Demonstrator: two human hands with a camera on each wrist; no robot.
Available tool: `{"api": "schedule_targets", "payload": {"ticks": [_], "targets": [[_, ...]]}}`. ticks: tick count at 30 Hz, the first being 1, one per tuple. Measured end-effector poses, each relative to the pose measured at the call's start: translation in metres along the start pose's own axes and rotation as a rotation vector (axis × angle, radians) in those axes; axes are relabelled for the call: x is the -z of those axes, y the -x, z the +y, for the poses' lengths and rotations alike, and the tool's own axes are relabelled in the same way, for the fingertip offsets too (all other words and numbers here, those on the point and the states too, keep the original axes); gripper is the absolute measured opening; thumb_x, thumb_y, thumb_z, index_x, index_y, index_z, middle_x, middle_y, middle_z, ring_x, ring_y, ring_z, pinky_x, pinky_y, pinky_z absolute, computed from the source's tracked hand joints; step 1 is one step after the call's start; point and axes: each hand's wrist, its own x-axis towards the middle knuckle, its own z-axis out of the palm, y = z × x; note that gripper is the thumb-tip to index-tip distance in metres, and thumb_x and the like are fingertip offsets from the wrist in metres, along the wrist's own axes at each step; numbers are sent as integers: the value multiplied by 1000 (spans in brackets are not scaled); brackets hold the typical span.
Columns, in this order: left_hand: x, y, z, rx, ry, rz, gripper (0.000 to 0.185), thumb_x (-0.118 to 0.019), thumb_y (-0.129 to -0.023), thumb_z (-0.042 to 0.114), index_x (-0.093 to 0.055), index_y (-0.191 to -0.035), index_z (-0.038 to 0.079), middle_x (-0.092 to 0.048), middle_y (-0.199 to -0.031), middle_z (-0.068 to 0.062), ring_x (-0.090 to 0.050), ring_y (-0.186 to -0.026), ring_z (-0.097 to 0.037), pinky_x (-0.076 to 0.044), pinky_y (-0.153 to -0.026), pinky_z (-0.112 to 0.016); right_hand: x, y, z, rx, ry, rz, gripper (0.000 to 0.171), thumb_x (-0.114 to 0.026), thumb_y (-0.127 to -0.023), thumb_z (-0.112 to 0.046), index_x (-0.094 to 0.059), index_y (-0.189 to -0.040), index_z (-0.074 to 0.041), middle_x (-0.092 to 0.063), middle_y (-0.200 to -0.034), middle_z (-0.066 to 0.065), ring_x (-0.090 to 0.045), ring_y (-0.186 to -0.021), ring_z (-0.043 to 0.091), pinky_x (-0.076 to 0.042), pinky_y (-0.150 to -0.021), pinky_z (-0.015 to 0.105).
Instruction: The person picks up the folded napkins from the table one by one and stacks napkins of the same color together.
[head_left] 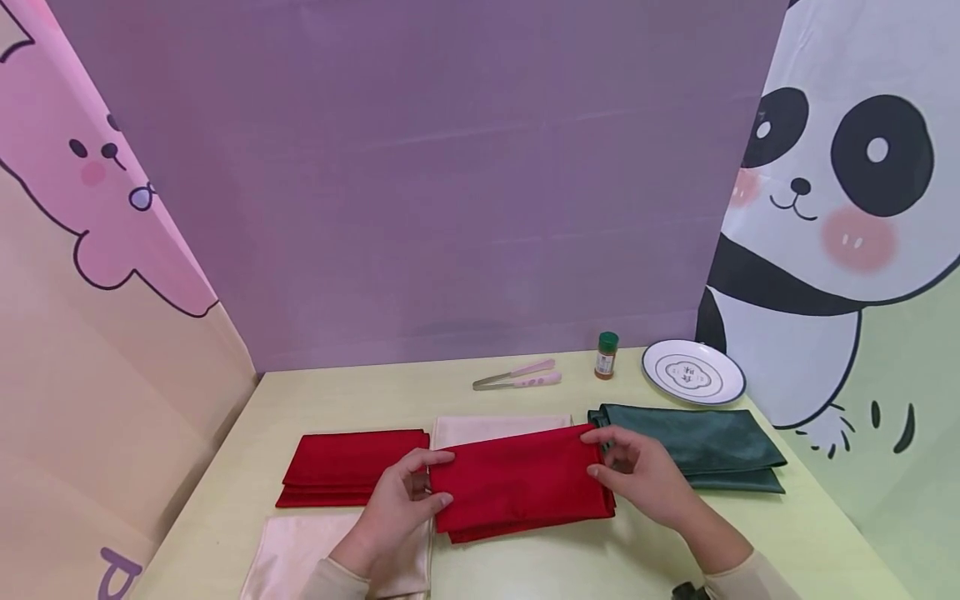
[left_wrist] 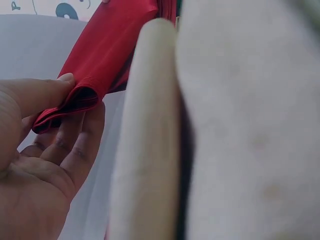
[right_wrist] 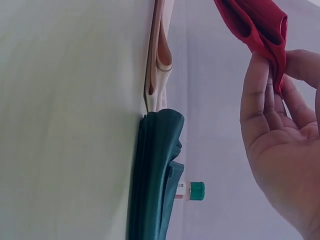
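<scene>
A folded red cloth (head_left: 521,483) is held just above the table between both hands. My left hand (head_left: 408,492) pinches its left edge, thumb on top and fingers under, as the left wrist view shows on the red cloth (left_wrist: 95,65). My right hand (head_left: 630,467) pinches the right edge; the right wrist view shows the red cloth (right_wrist: 260,22) between thumb and fingers. A second folded red cloth (head_left: 348,467) lies to the left. A cream cloth (head_left: 495,427) lies behind, and another cream cloth (head_left: 300,550) lies under my left wrist.
A folded dark green cloth (head_left: 697,446) lies at the right. Behind stand a white plate (head_left: 693,372), a green-capped spice jar (head_left: 606,354) and pink-handled tongs (head_left: 517,375). Purple and cartoon backdrops wall in the yellow table (head_left: 345,396).
</scene>
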Motion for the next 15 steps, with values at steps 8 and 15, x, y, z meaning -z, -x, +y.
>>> {"api": "schedule_targets", "payload": {"ticks": [8,15], "targets": [[9,-1,4,-45,-9,-7,57,-81,-91,3,-62,-143,18,-53,-145,-8,-69,-101,-32,-63,-81,-37,-2,-4,-4,17,-37,-37,45,-81,-91,-5,-65,-133,-13,-65,-86,12,-67,-77,25,-57,-60,31],[14,-3,6,-64,27,-2,60,-80,-91,1,-58,-144,17,-53,-145,-6,-69,-100,-30,-63,-78,-35,-3,-8,-10,46,-33,-51,51,-82,-90,-6,-63,-137,-13,-64,-89,12,-66,-79,28,-56,-58,30]]}}
